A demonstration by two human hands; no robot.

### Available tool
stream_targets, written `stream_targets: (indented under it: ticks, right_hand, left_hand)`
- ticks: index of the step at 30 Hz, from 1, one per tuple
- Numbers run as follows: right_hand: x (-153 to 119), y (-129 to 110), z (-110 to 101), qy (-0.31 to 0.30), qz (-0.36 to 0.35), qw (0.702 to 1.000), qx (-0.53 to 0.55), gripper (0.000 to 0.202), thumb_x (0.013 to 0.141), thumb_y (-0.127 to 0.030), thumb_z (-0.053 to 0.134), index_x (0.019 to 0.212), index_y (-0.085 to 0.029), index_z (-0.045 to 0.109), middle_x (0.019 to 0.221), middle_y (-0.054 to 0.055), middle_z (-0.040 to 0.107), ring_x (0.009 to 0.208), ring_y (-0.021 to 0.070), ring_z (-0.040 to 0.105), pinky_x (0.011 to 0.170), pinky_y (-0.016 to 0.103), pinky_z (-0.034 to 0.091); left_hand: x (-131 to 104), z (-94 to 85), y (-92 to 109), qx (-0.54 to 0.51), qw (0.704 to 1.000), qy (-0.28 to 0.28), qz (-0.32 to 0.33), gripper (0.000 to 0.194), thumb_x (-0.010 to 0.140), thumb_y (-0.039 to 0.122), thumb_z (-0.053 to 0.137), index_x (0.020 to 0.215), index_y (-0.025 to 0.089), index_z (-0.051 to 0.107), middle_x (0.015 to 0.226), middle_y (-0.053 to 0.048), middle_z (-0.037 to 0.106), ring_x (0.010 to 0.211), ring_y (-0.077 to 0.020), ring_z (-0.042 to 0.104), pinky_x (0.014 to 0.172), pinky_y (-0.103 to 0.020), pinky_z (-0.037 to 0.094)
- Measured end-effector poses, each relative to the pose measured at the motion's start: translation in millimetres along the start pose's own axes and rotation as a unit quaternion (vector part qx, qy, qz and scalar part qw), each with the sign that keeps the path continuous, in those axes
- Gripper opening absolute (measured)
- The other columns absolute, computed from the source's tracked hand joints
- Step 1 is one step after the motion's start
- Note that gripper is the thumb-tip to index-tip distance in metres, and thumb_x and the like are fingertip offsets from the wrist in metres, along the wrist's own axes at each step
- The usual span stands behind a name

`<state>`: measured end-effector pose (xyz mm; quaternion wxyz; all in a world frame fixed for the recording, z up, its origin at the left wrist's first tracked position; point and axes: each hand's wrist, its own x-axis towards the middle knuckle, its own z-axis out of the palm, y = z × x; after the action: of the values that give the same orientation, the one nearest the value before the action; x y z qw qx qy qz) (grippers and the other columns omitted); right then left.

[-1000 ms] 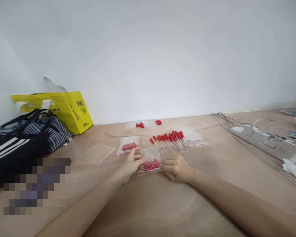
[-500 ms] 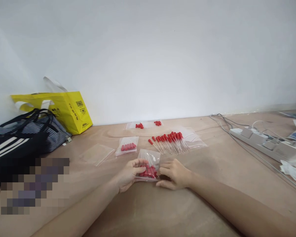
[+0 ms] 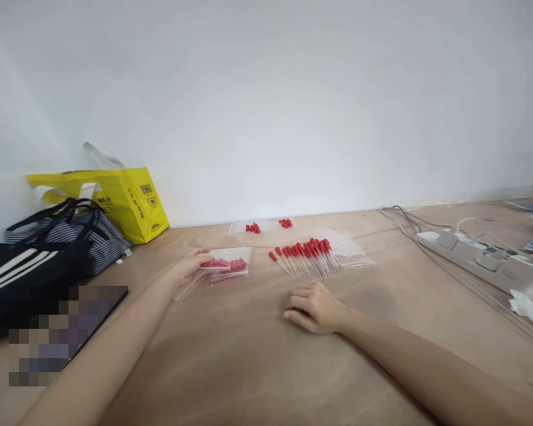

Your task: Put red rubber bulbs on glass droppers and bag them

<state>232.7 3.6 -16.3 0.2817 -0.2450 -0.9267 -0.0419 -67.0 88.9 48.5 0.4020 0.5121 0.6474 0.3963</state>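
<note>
My left hand [image 3: 192, 264] pinches a small clear zip bag [image 3: 215, 264] of red rubber dropper bulbs by its left side. This bag partly overlaps another clear bag with red bulbs [image 3: 238, 264] lying on the table. Under my left wrist shows the edge of a flat plastic bag [image 3: 187, 288]. My right hand [image 3: 313, 309] rests on the table with fingers loosely bent, the thumb apart from them and nothing held. Beyond it lies a fanned row of droppers [image 3: 308, 257] with red bulbs and thin clear stems.
Flat clear bags [image 3: 349, 251] lie right of the droppers. Near the wall, red-tipped pieces [image 3: 253, 228] rest in a clear bag. A yellow bag [image 3: 135, 204] and a black bag [image 3: 35, 278] stand left; a power strip [image 3: 479, 257] with cables lies right.
My left hand has carried the bag of red bulbs from in front of me forward and left, to the other filled bag. My right hand stays nearly in place, now apart from the bag.
</note>
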Motion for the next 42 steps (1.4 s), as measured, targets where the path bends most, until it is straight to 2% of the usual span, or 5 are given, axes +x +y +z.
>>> stream_targets:
  ticks: [12, 18, 27, 36, 42]
  right_hand:
    - [-0.4, 2.1, -0.3, -0.002, 0.010, 1.000, 0.016, 0.029, 0.086, -0.034, 0.036, 0.071, -0.017, 0.054, 0.062, 0.000, 0.055, 0.055, 0.0087, 0.047, 0.050, 0.021, 0.026]
    - [-0.1, 2.1, -0.5, -0.002, 0.006, 1.000, 0.007, 0.029, 0.086, -0.034, 0.036, 0.072, -0.017, 0.054, 0.063, 0.000, 0.056, 0.055, 0.0085, 0.047, 0.050, 0.022, 0.027]
    - [-0.2, 2.1, 1.7, -0.010, 0.013, 1.000, -0.011, 0.028, 0.086, -0.033, 0.037, 0.072, -0.017, 0.056, 0.064, 0.001, 0.056, 0.056, 0.0087, 0.048, 0.051, 0.022, 0.027]
    - [-3.5, 4.6, 5.5, 0.007, 0.035, 0.999, -0.007, 0.020, 0.083, -0.027, 0.043, 0.081, -0.017, 0.059, 0.085, 0.004, 0.058, 0.062, 0.0084, 0.052, 0.055, 0.020, 0.035]
    - [-1.4, 6.1, 2.9, -0.010, 0.058, 0.997, 0.052, 0.018, 0.082, -0.023, 0.044, 0.084, -0.016, 0.060, 0.081, 0.005, 0.057, 0.072, 0.0123, 0.053, 0.064, 0.023, 0.041]
  left_hand:
    - [-12.5, -45.5, -42.8, 0.285, 0.951, 0.065, 0.096, 0.054, 0.063, 0.052, 0.050, 0.101, 0.013, 0.057, 0.120, -0.013, 0.051, 0.117, -0.0324, 0.039, 0.099, -0.040, 0.027]
    - [-58.3, -55.7, -70.6, 0.543, 0.830, 0.029, 0.124, 0.070, 0.073, 0.048, 0.026, 0.122, 0.001, 0.044, 0.131, -0.014, 0.037, 0.123, -0.0248, 0.031, 0.103, -0.036, 0.024]
    - [-153.0, 7.7, -56.9, 0.611, 0.781, -0.018, 0.126, 0.062, 0.078, 0.048, 0.030, 0.124, 0.009, 0.044, 0.130, -0.013, 0.041, 0.120, -0.0297, 0.035, 0.098, -0.045, 0.030]
    - [-148.7, 107.0, -2.5, 0.587, 0.739, -0.111, 0.310, 0.052, 0.086, 0.044, 0.029, 0.107, 0.005, 0.056, 0.102, -0.018, 0.059, 0.095, -0.0307, 0.052, 0.080, -0.043, 0.042]
    - [-108.9, 64.9, 7.6, 0.499, 0.756, -0.194, 0.378, 0.055, 0.080, 0.054, 0.038, 0.122, 0.018, 0.045, 0.123, -0.010, 0.049, 0.114, -0.0288, 0.041, 0.094, -0.043, 0.032]
